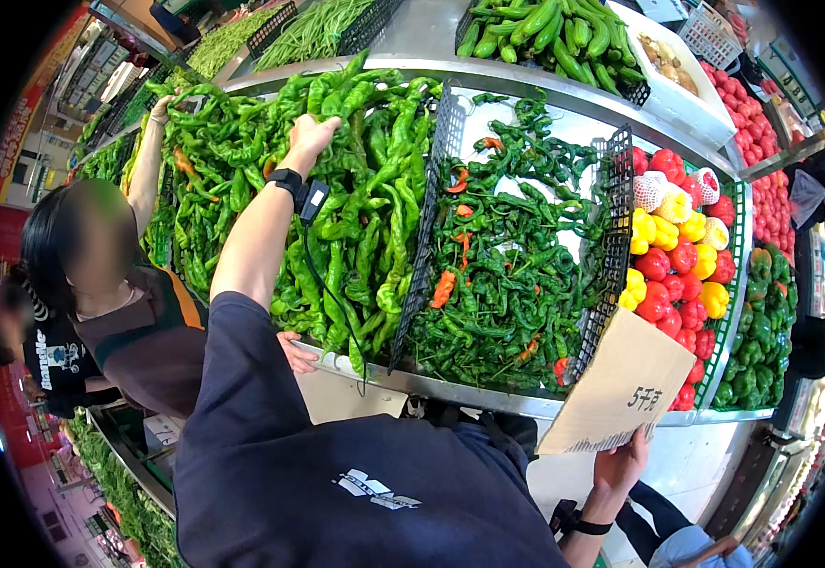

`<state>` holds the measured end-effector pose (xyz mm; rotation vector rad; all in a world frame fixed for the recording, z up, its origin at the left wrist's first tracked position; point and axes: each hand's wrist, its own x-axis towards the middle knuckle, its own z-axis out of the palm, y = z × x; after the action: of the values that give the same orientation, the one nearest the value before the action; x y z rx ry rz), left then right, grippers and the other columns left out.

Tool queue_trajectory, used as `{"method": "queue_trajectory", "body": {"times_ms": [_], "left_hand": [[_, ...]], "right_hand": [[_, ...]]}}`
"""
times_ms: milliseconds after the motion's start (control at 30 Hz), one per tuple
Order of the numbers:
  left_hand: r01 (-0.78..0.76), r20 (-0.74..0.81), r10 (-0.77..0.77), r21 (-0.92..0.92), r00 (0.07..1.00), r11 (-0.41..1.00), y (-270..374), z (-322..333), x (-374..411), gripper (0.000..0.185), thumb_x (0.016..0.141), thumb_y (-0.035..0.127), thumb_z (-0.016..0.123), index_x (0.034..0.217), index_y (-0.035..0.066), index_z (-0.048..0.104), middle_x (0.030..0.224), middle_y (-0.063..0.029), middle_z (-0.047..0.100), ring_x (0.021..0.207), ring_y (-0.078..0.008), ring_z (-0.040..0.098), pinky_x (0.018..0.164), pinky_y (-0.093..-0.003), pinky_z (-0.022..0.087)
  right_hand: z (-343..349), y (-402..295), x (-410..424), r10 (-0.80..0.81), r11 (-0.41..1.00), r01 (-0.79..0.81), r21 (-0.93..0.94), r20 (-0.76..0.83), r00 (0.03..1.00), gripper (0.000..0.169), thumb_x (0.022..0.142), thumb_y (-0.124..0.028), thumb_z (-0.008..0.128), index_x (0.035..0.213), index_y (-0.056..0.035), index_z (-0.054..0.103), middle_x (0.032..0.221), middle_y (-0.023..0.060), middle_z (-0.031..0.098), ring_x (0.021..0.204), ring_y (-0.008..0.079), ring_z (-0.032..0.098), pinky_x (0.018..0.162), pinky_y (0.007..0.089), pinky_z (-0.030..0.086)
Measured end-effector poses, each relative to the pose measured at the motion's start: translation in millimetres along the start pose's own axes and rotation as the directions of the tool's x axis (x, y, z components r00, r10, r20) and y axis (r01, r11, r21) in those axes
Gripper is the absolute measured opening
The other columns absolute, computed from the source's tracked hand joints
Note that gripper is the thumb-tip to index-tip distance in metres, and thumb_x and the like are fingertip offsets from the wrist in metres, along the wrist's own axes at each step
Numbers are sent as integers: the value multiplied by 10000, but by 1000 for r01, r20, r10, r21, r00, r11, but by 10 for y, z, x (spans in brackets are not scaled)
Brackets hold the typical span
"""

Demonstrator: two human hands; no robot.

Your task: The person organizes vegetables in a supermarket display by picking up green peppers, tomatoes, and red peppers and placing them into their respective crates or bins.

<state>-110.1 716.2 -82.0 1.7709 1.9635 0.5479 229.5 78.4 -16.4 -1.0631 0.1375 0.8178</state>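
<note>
My left hand (313, 138) is at the far part of a heap of long green peppers (341, 263), with its fingers curled down onto them. Its fingertips are hidden, so I cannot tell whether it grips any pepper. A camera (311, 202) with a dangling cable is strapped to that wrist. At the lower right, my right hand (622, 461) holds the lower edge of a piece of corrugated cardboard (622, 383) that bears writing. The cardboard stands in front of the near end of a black plastic divider (608, 284) and covers part of the bell peppers (675, 270).
Smaller dark green peppers (505, 298) lie between two black dividers. Behind them is a crate of green gourds (562, 35) beside a white foam box (689, 92). On the left a co-worker (142, 334) reaches into the heap, another hand (297, 353) on the metal counter edge (455, 394).
</note>
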Motion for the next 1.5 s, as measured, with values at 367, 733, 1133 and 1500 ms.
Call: {"method": "queue_trajectory", "body": {"times_ms": [367, 733, 1133, 1500], "left_hand": [[-466, 60, 597, 688, 800, 556, 450, 322, -445, 412, 769, 87, 635, 1156, -13, 534, 1105, -228, 566, 1072, -361, 539, 908, -458, 440], [-129, 32, 125, 338, 992, 932, 740, 1719, 10, 576, 845, 275, 673, 1313, 37, 437, 1365, -276, 380, 1162, -439, 517, 973, -498, 437], [-168, 111, 138, 326, 984, 931, 801, 1447, -129, 306, 917, 87, 524, 1218, 36, 503, 1265, -263, 438, 1097, -423, 576, 896, -478, 529], [-73, 79, 52, 292, 996, 953, 660, 1581, 55, 280, 950, 208, 449, 1188, 88, 533, 1076, -239, 667, 1047, -373, 647, 907, -465, 486]], "right_hand": [[8, 68, -48, 9, 998, -16, -58, -113, 994, 310, 1005, -180, 504, 1295, -71, 510, 1090, 59, 686, 783, 130, 684, 460, 220, 474], [-48, 35, -85, -30, 998, 28, -59, -42, 999, 329, 1017, -189, 485, 1321, -61, 495, 1190, 82, 647, 848, 140, 668, 520, 204, 493], [-77, 96, -180, 9, 1000, -8, 8, -141, 990, 359, 991, -192, 532, 1328, -77, 481, 1147, 78, 661, 813, 155, 677, 504, 225, 519], [-146, 108, -323, -22, 1000, 23, 9, -113, 993, 407, 991, -182, 516, 1384, -118, 437, 1195, 53, 645, 873, 173, 693, 478, 220, 521]]}}
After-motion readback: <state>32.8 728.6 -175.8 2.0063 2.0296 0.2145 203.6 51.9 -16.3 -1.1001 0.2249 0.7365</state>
